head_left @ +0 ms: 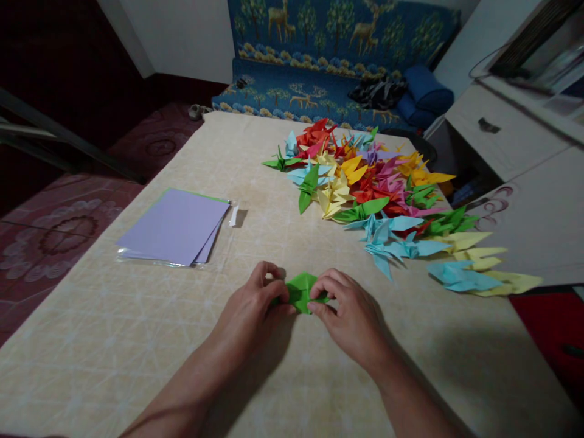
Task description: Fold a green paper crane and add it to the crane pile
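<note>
Our forearms (196, 377) are slanting inward; with left hand (260, 298) and right hand (353, 313) we are pinching opposite ends of the green folded paper (301, 294), which is lying between them, about equally near both, its long axis running hand to hand.

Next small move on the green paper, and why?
I'd probably press its middle crease flat with the right hand while the left hand steadies the other side. The green paper is partly folded, with creases showing across its face, and the fingers of both hands grip it at opposite sides.
</note>
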The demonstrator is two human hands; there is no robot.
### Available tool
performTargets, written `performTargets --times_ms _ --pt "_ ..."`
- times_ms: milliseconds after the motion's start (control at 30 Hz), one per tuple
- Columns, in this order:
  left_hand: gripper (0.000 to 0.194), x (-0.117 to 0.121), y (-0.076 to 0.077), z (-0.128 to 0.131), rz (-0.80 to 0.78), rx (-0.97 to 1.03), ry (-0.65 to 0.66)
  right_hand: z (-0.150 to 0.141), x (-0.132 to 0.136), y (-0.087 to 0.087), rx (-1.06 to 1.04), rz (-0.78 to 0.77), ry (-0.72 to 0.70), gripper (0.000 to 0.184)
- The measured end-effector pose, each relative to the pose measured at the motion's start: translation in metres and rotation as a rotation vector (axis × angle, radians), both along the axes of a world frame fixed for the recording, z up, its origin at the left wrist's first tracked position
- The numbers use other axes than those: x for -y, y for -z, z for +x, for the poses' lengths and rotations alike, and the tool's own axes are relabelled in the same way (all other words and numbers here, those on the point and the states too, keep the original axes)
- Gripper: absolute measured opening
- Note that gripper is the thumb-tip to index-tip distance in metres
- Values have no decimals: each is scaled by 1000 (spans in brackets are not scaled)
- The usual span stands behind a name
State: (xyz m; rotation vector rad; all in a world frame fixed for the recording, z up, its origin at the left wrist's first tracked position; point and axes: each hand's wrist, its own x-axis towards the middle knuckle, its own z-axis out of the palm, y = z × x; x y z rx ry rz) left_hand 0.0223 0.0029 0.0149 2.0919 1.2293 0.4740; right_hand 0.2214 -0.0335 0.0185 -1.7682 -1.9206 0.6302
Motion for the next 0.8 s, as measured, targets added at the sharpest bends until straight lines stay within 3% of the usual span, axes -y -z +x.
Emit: performTargets --times_ms 167,333,800 --pt "6 0 -2 -6 107 -86 -1 0 -1 -3 2 -27 -2 19" --pt "8 1 0 -8 158 -50 -17 -1 -1 -7 27 -39 -22 15" --pt "9 6 3 0 100 58 -82 -5 3 0 105 21 38 12"
